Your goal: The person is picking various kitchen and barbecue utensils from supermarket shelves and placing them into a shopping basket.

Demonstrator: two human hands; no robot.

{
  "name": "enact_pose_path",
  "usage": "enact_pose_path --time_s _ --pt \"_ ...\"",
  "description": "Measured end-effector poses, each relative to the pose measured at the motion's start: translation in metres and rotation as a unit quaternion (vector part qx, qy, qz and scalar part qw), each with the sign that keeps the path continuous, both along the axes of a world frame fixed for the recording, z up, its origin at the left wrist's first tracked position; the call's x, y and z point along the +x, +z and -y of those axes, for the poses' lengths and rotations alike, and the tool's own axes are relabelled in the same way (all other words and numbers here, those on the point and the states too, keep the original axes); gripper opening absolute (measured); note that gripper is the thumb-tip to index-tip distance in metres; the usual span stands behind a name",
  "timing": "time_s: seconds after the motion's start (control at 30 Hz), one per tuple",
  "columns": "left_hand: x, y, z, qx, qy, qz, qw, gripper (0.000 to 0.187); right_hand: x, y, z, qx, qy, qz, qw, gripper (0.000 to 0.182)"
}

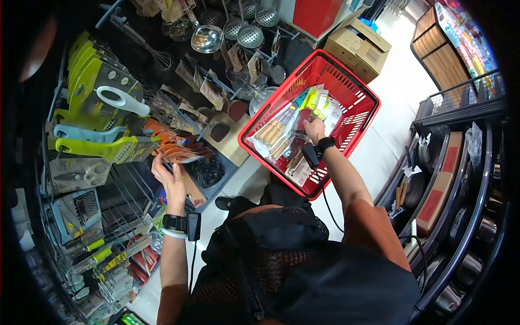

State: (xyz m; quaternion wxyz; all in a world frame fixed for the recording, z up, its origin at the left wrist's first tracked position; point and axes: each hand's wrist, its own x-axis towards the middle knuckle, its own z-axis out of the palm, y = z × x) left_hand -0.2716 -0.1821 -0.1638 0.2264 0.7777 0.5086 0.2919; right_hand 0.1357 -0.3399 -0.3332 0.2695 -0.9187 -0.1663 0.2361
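My left hand is raised at the hanging display, its fingertips against the lower edge of orange-carded packages. Its fingers are stretched upward with the thumb apart; a thin dark strip shows between them. My right hand reaches into a red shopping basket, its fingers closed at a dark reddish item I cannot identify. Around it in the basket lie packaged utensils with wooden handles and packs with yellow-green parts.
Ladles and skimmers hang above; a whisk and green-carded tools hang at left. A cardboard box stands behind the basket. Dark metal shelving with pans is at right. A black plastic bag lies below the display.
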Motion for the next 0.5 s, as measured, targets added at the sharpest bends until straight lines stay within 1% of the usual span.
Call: enact_pose_path --time_s 0.03,0.07,0.1,0.13,0.17,0.23,0.27,0.3,0.33,0.37,0.4,0.43,0.47,0.5 --pt "0.001 0.003 0.002 0.023 -0.014 -0.034 0.999 0.048 0.001 -0.005 -0.004 0.003 0.001 -0.002 1.000 0.038" --pt "0.002 0.006 0.003 0.045 -0.028 -0.068 0.996 0.049 0.000 -0.009 -0.007 -0.002 0.002 0.019 1.000 0.038" --pt "0.002 0.006 0.003 0.047 -0.025 -0.071 0.996 0.049 0.000 -0.012 -0.011 -0.005 0.005 0.041 0.999 0.039" --pt "0.002 0.005 0.002 0.053 -0.032 -0.086 0.994 0.049 0.003 -0.013 -0.011 -0.031 0.034 0.020 0.999 0.039" --pt "0.001 0.004 0.002 0.059 -0.038 -0.101 0.992 0.049 0.007 -0.014 -0.008 -0.028 0.037 0.019 0.999 0.039" --pt "0.001 0.004 0.002 0.065 -0.034 -0.108 0.991 0.049 0.012 -0.013 -0.001 0.017 -0.013 -0.131 0.991 0.035" --pt "0.000 0.005 0.003 0.058 -0.037 -0.105 0.992 0.050 0.012 -0.014 0.001 0.018 -0.009 -0.131 0.991 0.035" --pt "0.001 0.006 0.003 0.051 -0.039 -0.101 0.993 0.051 0.010 -0.012 0.004 0.098 -0.081 -0.204 0.971 0.021" --pt "0.000 0.005 0.003 0.047 -0.038 -0.098 0.993 0.051 0.004 -0.002 0.005 0.177 -0.151 -0.274 0.933 0.007" --pt "0.000 0.005 0.002 0.047 -0.040 -0.102 0.993 0.052 -0.003 0.010 0.015 0.228 -0.160 -0.281 0.918 0.014" --pt "0.000 0.004 0.001 0.058 -0.047 -0.106 0.992 0.053 -0.001 -0.010 0.027 0.277 -0.134 -0.281 0.909 0.021" --pt "-0.001 0.003 -0.001 0.074 -0.045 -0.112 0.990 0.055 -0.012 0.021 0.039 0.304 -0.106 -0.287 0.902 0.027" --pt "-0.001 0.006 -0.001 0.085 -0.040 -0.116 0.989 0.056 -0.015 0.024 0.053 0.317 -0.087 -0.248 0.911 0.029" --pt "0.002 0.011 0.003 0.098 -0.029 -0.124 0.987 0.058 -0.025 0.039 0.059 0.302 -0.091 -0.212 0.925 0.029"
